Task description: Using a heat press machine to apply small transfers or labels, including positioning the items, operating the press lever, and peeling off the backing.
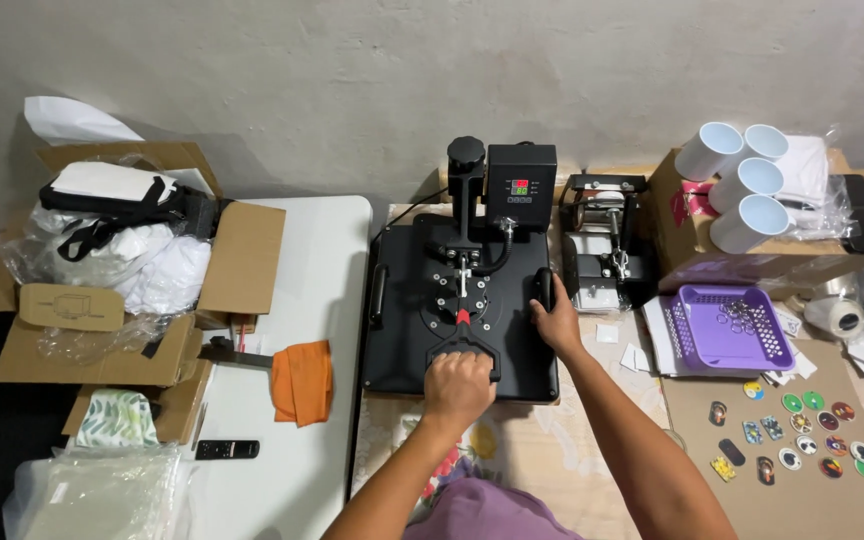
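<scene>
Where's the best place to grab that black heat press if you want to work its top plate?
Probably the black looped handle at the near end of the heat press, taken from the front with the fingers curled over its bar, as the left hand does. It points toward the person and sits on a long lever. The right hand grips the side handle on the plate's right edge.

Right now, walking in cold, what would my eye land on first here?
Probably the big black heat press in the middle of the table, with the left hand closed on its front handle and the right hand gripping its right edge. Next, the four white mugs stacked on a cardboard box at the upper right, above a purple basket. An orange cloth stands out on the white table to the left.
</scene>
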